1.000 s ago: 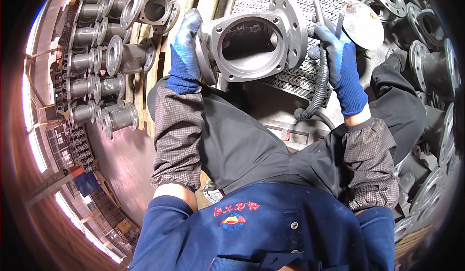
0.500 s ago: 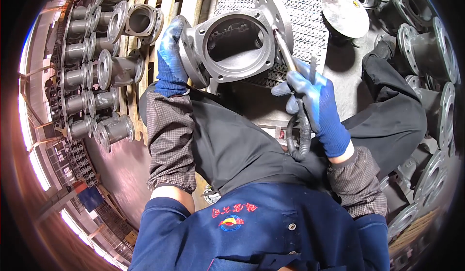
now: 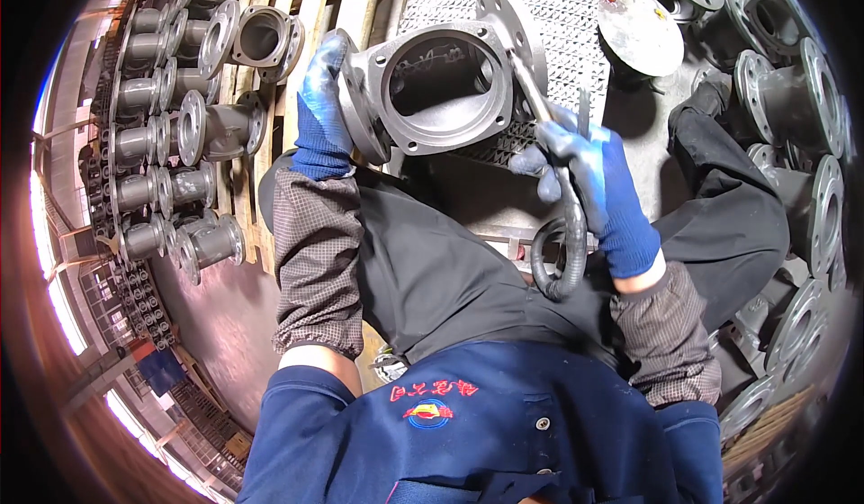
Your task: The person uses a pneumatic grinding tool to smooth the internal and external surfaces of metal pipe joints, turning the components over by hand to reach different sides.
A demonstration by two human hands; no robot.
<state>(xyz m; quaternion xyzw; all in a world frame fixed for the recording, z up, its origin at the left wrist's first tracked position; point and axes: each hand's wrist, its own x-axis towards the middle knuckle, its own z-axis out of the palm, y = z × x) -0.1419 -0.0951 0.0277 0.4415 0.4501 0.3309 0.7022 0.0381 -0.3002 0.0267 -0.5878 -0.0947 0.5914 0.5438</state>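
A grey cast-metal valve body [image 3: 441,130] with round flanges is in front of me, its wide opening facing me. My left hand [image 3: 322,99], in a blue coated glove, is closed around the rim of its left flange. In my right hand [image 3: 585,171], gloved alike, is a slim metal hand tool [image 3: 533,90] with a black hose [image 3: 574,243] looping down from it. The tool's tip reaches the inner side of the right flange [image 3: 522,31]; whether it touches cannot be made out. A thin dark strip [image 3: 584,112] sticks up beside that hand.
Beneath the valve body lies a metal grating [image 3: 576,9]. A round pale-topped stool [image 3: 641,31] stands to the far right. Flanged castings [image 3: 796,99] crowd the right side; more castings [image 3: 225,130] line the left by a wooden pallet [image 3: 310,0]. My legs [image 3: 450,261] are spread around the work.
My right hand and the tool have shifted slightly, with the tool tip still by the right flange. The valve body and my left hand have moved only a touch.
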